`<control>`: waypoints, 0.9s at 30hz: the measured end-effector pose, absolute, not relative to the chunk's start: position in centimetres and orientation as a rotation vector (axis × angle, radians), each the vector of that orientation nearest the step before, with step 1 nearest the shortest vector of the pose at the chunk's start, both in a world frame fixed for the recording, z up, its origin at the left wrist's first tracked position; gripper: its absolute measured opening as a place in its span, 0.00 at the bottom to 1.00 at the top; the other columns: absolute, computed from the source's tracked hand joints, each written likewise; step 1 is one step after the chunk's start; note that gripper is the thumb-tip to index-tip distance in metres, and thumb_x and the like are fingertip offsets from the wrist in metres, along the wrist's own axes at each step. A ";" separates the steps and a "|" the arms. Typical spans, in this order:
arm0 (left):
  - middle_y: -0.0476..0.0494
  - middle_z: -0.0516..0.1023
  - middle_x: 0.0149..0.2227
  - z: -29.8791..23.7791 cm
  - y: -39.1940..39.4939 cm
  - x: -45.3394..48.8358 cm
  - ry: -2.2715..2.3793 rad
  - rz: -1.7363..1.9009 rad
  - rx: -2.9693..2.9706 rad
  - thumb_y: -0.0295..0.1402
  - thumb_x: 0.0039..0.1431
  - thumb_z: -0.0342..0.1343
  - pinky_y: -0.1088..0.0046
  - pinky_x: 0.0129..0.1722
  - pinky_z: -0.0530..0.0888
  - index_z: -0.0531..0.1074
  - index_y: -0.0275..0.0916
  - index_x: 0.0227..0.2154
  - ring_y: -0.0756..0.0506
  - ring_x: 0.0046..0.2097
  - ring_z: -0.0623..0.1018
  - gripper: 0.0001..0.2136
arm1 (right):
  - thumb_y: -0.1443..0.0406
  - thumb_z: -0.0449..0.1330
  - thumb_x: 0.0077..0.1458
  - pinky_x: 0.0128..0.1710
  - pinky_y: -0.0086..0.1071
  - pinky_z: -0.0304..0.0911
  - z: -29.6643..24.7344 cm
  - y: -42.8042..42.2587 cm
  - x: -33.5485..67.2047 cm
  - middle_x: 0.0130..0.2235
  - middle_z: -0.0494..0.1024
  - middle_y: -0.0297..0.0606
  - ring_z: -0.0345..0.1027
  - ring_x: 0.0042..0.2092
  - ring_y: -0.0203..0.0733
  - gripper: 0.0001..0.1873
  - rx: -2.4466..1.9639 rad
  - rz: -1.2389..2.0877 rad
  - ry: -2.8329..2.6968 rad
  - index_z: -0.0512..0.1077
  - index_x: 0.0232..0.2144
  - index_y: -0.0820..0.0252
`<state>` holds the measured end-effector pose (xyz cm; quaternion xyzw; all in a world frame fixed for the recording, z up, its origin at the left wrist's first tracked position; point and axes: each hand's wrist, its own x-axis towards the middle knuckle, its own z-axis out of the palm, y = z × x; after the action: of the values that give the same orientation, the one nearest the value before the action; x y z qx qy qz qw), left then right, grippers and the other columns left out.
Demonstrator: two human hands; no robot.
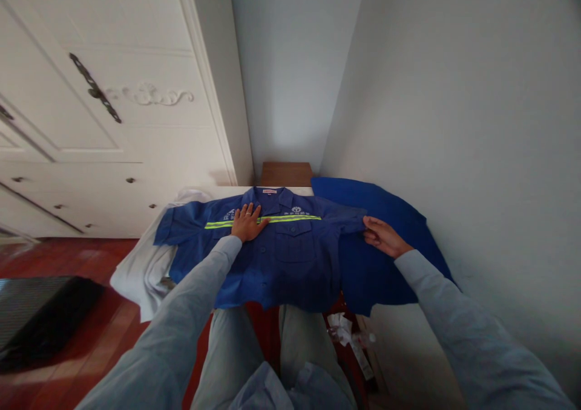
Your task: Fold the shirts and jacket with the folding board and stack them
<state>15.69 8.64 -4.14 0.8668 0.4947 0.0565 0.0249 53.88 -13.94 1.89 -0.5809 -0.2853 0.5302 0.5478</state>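
Observation:
A dark blue work shirt point(290, 259) with a yellow-green reflective stripe point(290, 218) across the chest lies front-up on a small table, collar away from me. My left hand point(247, 221) rests flat on the chest, fingers spread, just over the stripe. My right hand point(379, 234) pinches the end of the shirt's right-side short sleeve, fingers closed on the cloth. Both my arms wear light grey-blue sleeves.
A brighter blue cloth point(399, 247) lies under the shirt on the right against the wall point(476, 156). A white garment point(145, 271) hangs off the table's left edge. A white wardrobe point(113, 126) stands left; a brown wooden piece point(285, 173) sits behind. Red-brown floor with a dark mat point(40, 313).

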 end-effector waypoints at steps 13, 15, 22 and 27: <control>0.32 0.53 0.71 -4.1 8.5 15.7 1.556 0.139 2.698 0.57 0.67 0.35 0.47 0.68 0.51 0.54 0.37 0.70 0.31 0.71 0.52 0.37 | 0.45 0.76 0.31 0.18 0.21 0.35 1.8 -13.5 53.1 0.19 0.51 0.19 0.41 0.19 0.21 0.36 -1.751 1.505 -0.986 0.64 0.31 0.62; 0.32 0.52 0.71 -4.0 8.5 15.7 1.558 0.135 2.691 0.58 0.67 0.35 0.47 0.68 0.51 0.53 0.37 0.70 0.31 0.72 0.52 0.38 | 0.45 0.75 0.31 0.18 0.21 0.35 1.6 -13.4 53.8 0.19 0.50 0.19 0.41 0.19 0.21 0.37 -1.760 1.511 -0.983 0.62 0.31 0.61; 0.32 0.51 0.72 -3.9 8.8 15.7 1.555 0.122 2.677 0.58 0.67 0.35 0.47 0.68 0.50 0.53 0.37 0.70 0.30 0.72 0.51 0.38 | 0.48 0.72 0.40 0.18 0.20 0.38 1.4 -13.0 56.1 0.19 0.59 0.25 0.47 0.20 0.23 0.30 -2.020 1.347 -1.058 0.61 0.31 0.61; 0.32 0.52 0.72 -4.0 8.5 15.7 1.559 0.119 2.679 0.58 0.67 0.35 0.48 0.68 0.50 0.53 0.38 0.70 0.31 0.72 0.52 0.38 | 0.51 0.69 0.48 0.17 0.21 0.37 1.5 -12.7 56.1 0.19 0.61 0.26 0.45 0.18 0.23 0.25 -2.077 1.370 -0.998 0.60 0.29 0.61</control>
<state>15.75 8.46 -3.96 0.8636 0.5023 0.0384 0.0198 56.14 -12.73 1.50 -0.7542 -0.3625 0.4976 0.2282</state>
